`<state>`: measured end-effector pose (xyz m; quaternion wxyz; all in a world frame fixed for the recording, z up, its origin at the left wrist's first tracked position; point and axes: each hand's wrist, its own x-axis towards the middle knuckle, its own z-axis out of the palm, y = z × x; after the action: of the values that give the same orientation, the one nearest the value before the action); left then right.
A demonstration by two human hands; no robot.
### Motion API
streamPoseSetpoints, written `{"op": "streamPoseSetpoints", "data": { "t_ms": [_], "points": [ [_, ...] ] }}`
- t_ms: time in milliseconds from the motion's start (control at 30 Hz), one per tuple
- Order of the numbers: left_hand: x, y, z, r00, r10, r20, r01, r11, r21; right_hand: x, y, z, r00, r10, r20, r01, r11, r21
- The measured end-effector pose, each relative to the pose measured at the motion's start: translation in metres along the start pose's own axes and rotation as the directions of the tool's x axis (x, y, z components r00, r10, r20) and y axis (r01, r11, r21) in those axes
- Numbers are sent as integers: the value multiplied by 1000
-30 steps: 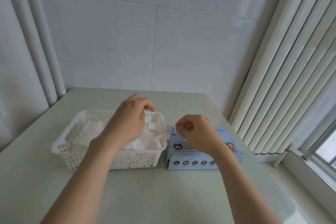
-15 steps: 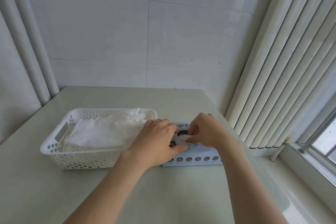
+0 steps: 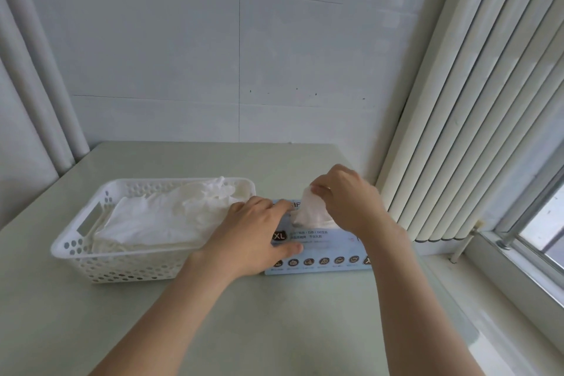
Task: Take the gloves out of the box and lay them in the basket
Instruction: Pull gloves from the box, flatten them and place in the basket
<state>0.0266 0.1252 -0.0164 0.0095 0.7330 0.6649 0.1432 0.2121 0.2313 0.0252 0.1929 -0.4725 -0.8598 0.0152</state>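
Whereas half a second ago both hands huddled low on the box, the right hand now lifts, pinching a white glove that trails down into the box beneath it. The left hand lies flat, fingers straight, pressing the box down. Another glove looks nearly free. The basket, left of the left hand, already holds a pile. By the left thumb a badge reads "XL"; the other print is too small to read.
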Motion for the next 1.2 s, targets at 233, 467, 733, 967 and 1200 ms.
{"op": "streamPoseSetpoints", "data": {
  "t_ms": [233,467,733,967,1200],
  "points": [
    [-2,1,-3,998,13,59,-17,997,70,4,-18,-2,924,53,-379,101,921,377],
    [-1,4,-19,989,-19,-147,1,993,-121,2,-31,-15,905,123,-408,138,822,553],
    [-3,11,-45,894,-246,-373,-21,810,-586,-1,-45,-15,974,99,-206,83,685,723],
    [-3,13,-50,930,-297,-217,37,663,-748,-15,-58,-29,991,-52,123,-82,484,871],
    [-1,6,-51,898,-349,-270,55,695,-717,-19,-61,-35,978,-103,183,-109,496,862]
  ]
}}
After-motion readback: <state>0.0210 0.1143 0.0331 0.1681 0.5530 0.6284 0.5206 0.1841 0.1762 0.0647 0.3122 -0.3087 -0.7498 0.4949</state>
